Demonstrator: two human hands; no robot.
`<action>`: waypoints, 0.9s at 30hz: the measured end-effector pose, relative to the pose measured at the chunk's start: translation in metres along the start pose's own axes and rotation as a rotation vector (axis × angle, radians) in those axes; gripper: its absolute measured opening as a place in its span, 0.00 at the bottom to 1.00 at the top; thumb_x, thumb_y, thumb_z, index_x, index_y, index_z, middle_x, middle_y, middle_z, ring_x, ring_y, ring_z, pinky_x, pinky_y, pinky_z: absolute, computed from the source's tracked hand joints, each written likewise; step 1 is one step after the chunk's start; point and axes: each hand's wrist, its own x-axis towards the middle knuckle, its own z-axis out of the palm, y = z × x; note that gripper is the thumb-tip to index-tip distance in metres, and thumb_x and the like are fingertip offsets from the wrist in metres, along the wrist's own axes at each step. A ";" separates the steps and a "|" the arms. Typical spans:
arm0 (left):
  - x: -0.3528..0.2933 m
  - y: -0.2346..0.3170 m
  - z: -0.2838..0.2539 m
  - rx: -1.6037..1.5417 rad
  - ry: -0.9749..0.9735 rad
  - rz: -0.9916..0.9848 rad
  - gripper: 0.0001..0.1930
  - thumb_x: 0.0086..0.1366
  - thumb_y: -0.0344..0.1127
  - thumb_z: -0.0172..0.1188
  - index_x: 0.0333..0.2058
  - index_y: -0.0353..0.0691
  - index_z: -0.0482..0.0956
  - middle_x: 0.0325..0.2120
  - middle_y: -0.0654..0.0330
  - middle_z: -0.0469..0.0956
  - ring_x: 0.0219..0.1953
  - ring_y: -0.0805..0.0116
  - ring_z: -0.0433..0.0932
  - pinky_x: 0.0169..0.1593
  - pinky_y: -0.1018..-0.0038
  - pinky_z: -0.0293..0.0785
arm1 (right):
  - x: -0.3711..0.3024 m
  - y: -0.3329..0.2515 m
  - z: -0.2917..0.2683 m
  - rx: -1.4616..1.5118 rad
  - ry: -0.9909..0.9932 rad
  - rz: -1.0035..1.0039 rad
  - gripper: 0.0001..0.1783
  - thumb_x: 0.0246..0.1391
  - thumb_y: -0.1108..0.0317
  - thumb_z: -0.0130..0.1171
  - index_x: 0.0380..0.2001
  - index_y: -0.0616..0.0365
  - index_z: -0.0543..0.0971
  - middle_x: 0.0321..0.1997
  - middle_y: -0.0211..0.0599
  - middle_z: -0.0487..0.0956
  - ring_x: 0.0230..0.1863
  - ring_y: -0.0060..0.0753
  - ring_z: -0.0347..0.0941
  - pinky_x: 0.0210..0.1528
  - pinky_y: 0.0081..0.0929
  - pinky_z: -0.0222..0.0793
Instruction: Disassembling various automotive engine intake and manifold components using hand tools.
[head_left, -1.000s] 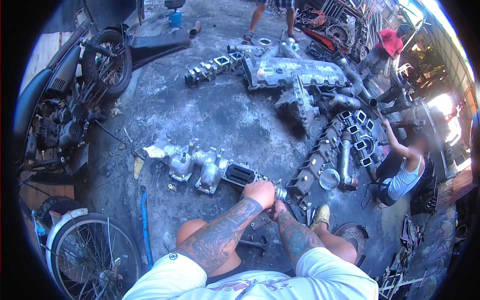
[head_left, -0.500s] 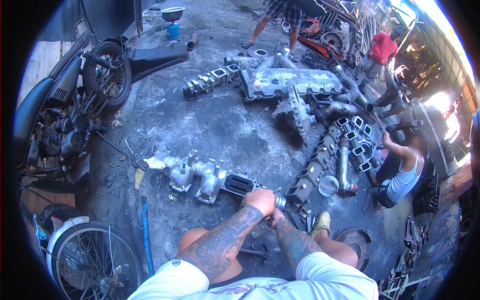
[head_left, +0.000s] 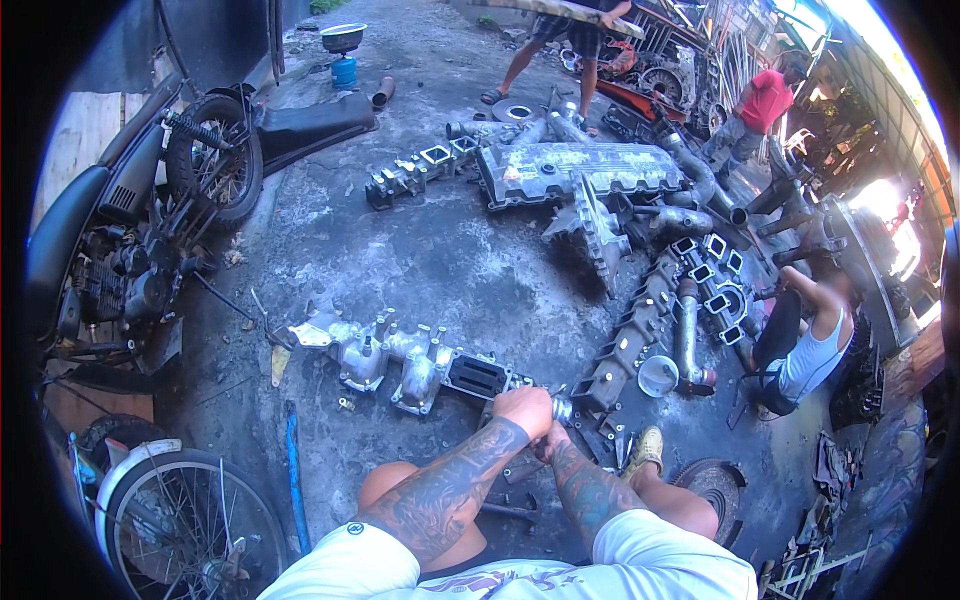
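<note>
An engine manifold (head_left: pixel 418 378), a long silvery metal casting with a rectangular opening, lies on the concrete in front of me. My left hand (head_left: pixel 523 410) is closed, back of the hand upward, at its right end beside a round metal neck (head_left: pixel 562 408). Just below and touching it, my right hand (head_left: pixel 548 438) is closed too, partly covered by the left. What the fingers grip is hidden between the hands. Small loose metal parts (head_left: pixel 612 432) lie right of my hands.
Right of me lie a long dark manifold (head_left: pixel 628 345), a pipe (head_left: pixel 686 335) and a white bowl (head_left: pixel 657 376). A big valve cover (head_left: pixel 580 165) sits farther back. A motorcycle (head_left: pixel 130 270) and bicycle wheel (head_left: pixel 195 525) stand left. Co-workers (head_left: pixel 810 350) are at the right and back.
My hands stay almost in place. At the back, a person's long flat board has come into view across their front. The crouching co-worker's arm has drawn in and their body has shifted slightly right.
</note>
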 end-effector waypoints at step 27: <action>-0.004 -0.001 -0.002 -0.033 0.013 -0.026 0.13 0.52 0.35 0.56 0.36 0.39 0.80 0.37 0.53 0.79 0.42 0.57 0.78 0.42 0.65 0.75 | -0.006 0.004 -0.003 0.132 0.139 0.031 0.14 0.61 0.58 0.39 0.30 0.53 0.72 0.23 0.28 0.73 0.17 0.22 0.63 0.12 0.15 0.56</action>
